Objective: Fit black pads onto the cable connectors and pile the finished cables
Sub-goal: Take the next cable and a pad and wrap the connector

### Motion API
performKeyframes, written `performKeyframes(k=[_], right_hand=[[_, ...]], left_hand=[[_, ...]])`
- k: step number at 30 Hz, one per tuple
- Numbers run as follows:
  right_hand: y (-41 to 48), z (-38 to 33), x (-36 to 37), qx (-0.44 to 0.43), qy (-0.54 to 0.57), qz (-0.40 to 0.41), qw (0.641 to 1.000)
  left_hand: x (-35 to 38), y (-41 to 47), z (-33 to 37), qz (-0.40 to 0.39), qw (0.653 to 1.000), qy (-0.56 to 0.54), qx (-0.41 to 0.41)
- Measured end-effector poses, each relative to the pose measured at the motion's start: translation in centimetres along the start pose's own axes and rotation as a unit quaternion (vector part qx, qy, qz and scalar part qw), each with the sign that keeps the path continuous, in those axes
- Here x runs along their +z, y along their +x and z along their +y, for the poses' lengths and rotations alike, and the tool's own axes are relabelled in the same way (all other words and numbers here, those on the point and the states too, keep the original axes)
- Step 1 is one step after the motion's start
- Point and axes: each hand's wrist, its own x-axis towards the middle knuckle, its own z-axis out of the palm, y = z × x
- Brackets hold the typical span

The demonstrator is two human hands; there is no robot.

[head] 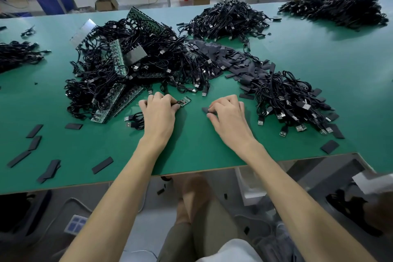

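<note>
Small green connector board [184, 101], bare, poking out rightward from the fingertips of the left hand [158, 112], low over the desk [202, 151], near centre. Pinched at its left end. Attached cable [134, 120] coiled on the desk just left of that hand, USB plugs showing. One black pad [205, 110] nipped between thumb and fingers of the right hand [228, 115], just right of the board and apart from it. Both hands curled, each gripping its own piece.

Step in hand, by judgement: pairing pad with connector, pad not yet on. Next move likely calls for bringing the two together and squaring the pad to the board's outline (sleeve or flat strip, cannot tell). Then pressing or sliding it home without bending the board.

Outward:
- Tangled heap of cables and green board strips [127, 66] far left of the hands, probably unfinished stock.
- Grey-black pad heap [234, 59], far centre.
- Cable pile [293, 102] right of the right hand, plugs fanned toward the near edge, probably the finished lot.
- Loose pads [35, 131] scattered near left.
</note>
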Motion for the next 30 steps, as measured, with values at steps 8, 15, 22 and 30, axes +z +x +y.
performKeyframes(k=[8,15,22,30], right_hand=[[0.3,0.2,0.0,0.034,0.069,-0.001,0.997],[0.5,0.7,-0.5,0.087,0.216,-0.002,0.973],[-0.1,0.2,-0.6,0.019,0.190,0.034,0.981],[-0.1,0.2,-0.7,0.010,0.204,0.034,0.978]], left_hand=[[-0.2,-0.5,0.5,0.024,0.986,-0.101,0.127],[-0.4,-1.1,0.9,0.021,0.968,-0.085,0.237],[-0.4,-1.4,1.3,0.047,0.951,-0.083,0.295],[-0.2,-1.7,2.1,0.084,0.936,-0.090,0.329]])
